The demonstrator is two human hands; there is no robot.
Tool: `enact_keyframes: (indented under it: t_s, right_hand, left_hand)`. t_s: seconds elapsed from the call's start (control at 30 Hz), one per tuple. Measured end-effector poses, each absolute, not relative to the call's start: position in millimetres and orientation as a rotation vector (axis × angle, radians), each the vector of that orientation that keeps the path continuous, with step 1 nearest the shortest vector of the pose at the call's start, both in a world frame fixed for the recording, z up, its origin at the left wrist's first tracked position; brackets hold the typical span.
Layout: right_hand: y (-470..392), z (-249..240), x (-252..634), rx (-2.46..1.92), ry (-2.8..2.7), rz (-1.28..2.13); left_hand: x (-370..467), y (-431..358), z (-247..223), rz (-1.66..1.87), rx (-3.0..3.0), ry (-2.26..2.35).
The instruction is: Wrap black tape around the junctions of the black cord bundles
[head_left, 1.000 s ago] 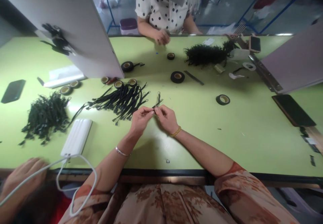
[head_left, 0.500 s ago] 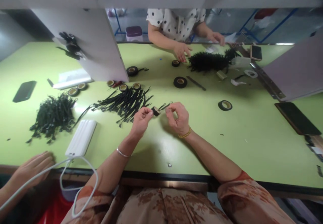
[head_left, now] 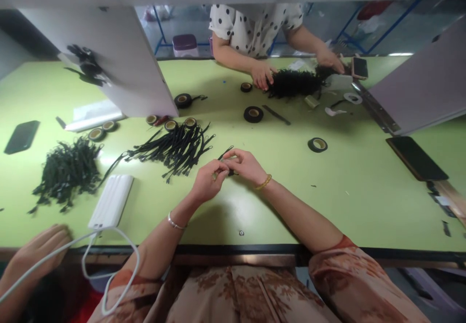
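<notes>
Above the middle of the green table, my left hand [head_left: 209, 181] and my right hand [head_left: 246, 167] meet with their fingertips pinched together. A thin black cable [head_left: 226, 152] pokes out above the fingers of my right hand. Between the hands a small roll of black tape is mostly covered by my fingers; only dark bits show there. Just left of my hands lies a loose pile of short black cables [head_left: 178, 145] with looped ends. A second, bushier bundle of black cables [head_left: 69, 170] rests farther left.
A white power bank [head_left: 112, 200] with a white cord lies near the front edge. Rolls of black tape [head_left: 254, 114] are scattered about. A phone [head_left: 417, 158] is at the right. Across the table a co-worker's hands [head_left: 262, 75] touch a black bundle; another person's hand [head_left: 45, 243] rests at lower left.
My right hand has moved left and closed up against my left hand, and the tape roll between them is now mostly covered. The co-worker's far hand has reached farther right.
</notes>
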State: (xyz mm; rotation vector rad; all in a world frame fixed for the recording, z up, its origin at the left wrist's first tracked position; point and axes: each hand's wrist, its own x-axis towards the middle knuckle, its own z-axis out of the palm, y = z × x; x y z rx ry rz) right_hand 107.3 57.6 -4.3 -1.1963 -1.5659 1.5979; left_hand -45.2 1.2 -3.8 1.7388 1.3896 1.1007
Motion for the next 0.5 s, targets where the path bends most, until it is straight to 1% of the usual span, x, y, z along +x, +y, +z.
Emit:
enact_keyframes:
  t_s: [0.2,0.3,0.4,0.5]
  right_hand:
    - [52,-2,101,-1.13,-1.299,1.495]
    - [51,0,101,-1.082,-1.184,1.542]
    - [52,2,102,-1.045,-1.065,1.599]
    - [52,3,105,-0.998,-1.067,1.576]
  left_hand:
    - [-41,0,-7,1.023,1.547,1.445]
    - [-37,1,-13,0.996,1.431,1.439]
    - [-33,2,-24,1.041,1.281,1.418]
    - [-32,3,-32,1.065,1.137,1.436]
